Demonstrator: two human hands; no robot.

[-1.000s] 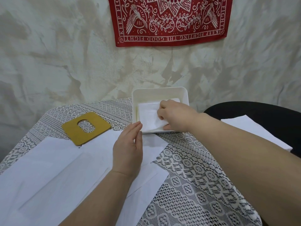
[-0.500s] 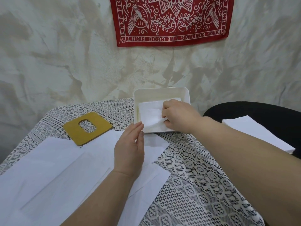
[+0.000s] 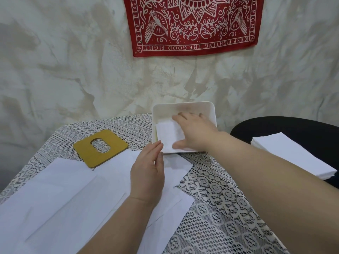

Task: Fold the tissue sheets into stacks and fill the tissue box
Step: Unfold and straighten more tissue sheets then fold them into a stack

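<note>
A white square tissue box (image 3: 183, 107) stands at the table's far edge with a folded tissue (image 3: 167, 133) lying inside it. My right hand (image 3: 195, 132) is spread flat inside the box, fingers straight, pressing on the tissue's right side. My left hand (image 3: 148, 171) rests flat with straight fingers on the unfolded white tissue sheets (image 3: 64, 198) in front of the box, its fingertips at the box's near rim.
The mustard-yellow box lid (image 3: 100, 148) with an oval slot lies left of the box. A stack of white sheets (image 3: 293, 154) sits on a black chair seat (image 3: 302, 127) at the right. A lace tablecloth (image 3: 220, 217) covers the table.
My right hand, curled over the tissue before, has opened and spread flat over it in the box. The left hand stays put.
</note>
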